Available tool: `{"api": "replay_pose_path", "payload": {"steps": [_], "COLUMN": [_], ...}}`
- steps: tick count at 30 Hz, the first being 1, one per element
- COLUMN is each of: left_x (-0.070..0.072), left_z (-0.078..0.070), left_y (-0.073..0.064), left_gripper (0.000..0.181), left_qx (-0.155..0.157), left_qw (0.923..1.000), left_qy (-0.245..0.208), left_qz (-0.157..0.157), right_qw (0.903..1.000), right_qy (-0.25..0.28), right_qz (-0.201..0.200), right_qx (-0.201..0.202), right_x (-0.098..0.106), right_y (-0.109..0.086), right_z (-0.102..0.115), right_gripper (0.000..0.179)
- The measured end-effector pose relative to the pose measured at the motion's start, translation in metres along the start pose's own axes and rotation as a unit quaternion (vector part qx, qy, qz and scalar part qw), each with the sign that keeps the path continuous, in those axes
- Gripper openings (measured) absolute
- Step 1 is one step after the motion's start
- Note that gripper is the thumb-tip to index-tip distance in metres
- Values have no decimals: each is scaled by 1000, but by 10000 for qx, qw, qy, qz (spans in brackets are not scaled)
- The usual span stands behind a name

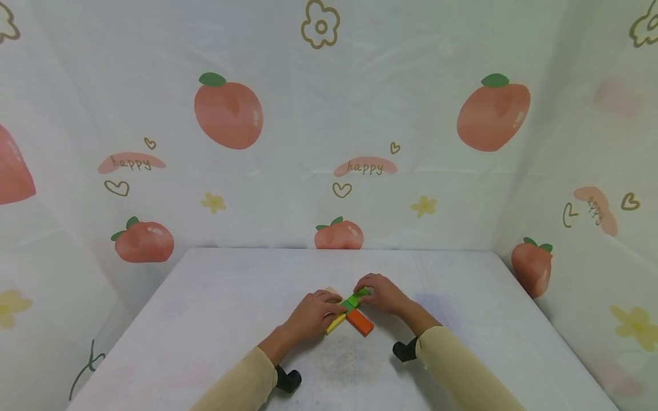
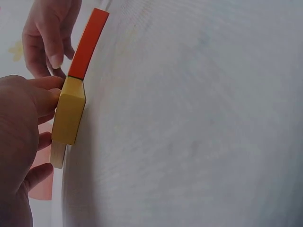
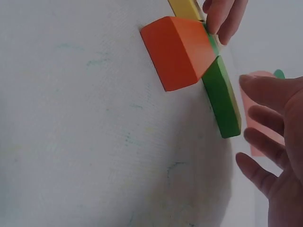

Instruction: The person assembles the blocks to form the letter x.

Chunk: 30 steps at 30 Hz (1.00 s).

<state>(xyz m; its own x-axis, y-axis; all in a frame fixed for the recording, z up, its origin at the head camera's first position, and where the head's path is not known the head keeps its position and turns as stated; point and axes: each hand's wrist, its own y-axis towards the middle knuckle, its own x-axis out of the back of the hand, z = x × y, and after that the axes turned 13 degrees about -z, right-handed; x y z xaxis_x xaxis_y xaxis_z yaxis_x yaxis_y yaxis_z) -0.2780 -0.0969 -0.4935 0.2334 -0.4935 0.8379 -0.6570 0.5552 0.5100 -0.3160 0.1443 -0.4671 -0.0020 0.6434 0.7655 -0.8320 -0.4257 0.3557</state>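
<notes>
Several coloured wooden blocks meet in an X on the table. A small dark green block (image 1: 348,306) forms its middle. Around that lie an orange block (image 1: 361,323), a yellow block (image 2: 69,111), a light green block (image 3: 222,101) and a pale wood block (image 2: 57,153). My left hand (image 1: 311,313) arches over the left side, its thumb and fingertips resting where the yellow and dark green blocks join. The remaining left fingers reach past the pale block, partly covering it. My right hand (image 1: 384,293) spreads loosely bent fingers around the light green block, the thumb beside it.
The white table (image 1: 216,319) carries faint coloured smudges. Its back edge meets a cloth backdrop (image 1: 288,200) printed with peaches, hearts and flowers, which also hangs along both sides. Black wrist mounts stick out below the left sleeve (image 1: 241,379) and the right sleeve (image 1: 457,365).
</notes>
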Motion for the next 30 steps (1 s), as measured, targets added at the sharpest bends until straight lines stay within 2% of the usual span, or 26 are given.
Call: {"api": "replay_pose_path", "payload": {"steps": [4,13,16,23,30], "left_x": [1,10,18,32,43], "left_z": [-1,-3,-2,14,34], "left_y": [-1,-5,-7,-21,-42], "left_gripper": [25,27,27,32,33], "left_qx": [49,676,750,791,881], "left_qw": [10000,9977,9971,9962,9933], "left_qy": [4,-26,-12,102,205], "left_qz": [-70,-42,-98,-355,-726], "right_qw": [9988,9916,9885,9841,9799], "right_qy": [80,108,65,-85,-325], "right_qz": [-468,-931,-1044,-1284,-1650], "right_qx": [100,-886,-1094,-1222,-1076], "right_x": [2,13,20,39,55], "right_y": [-6,-27,-37,-62,-91], "right_z": [-1,-8,-12,-26,-41], "right_gripper": [12,12,13,13,11]}}
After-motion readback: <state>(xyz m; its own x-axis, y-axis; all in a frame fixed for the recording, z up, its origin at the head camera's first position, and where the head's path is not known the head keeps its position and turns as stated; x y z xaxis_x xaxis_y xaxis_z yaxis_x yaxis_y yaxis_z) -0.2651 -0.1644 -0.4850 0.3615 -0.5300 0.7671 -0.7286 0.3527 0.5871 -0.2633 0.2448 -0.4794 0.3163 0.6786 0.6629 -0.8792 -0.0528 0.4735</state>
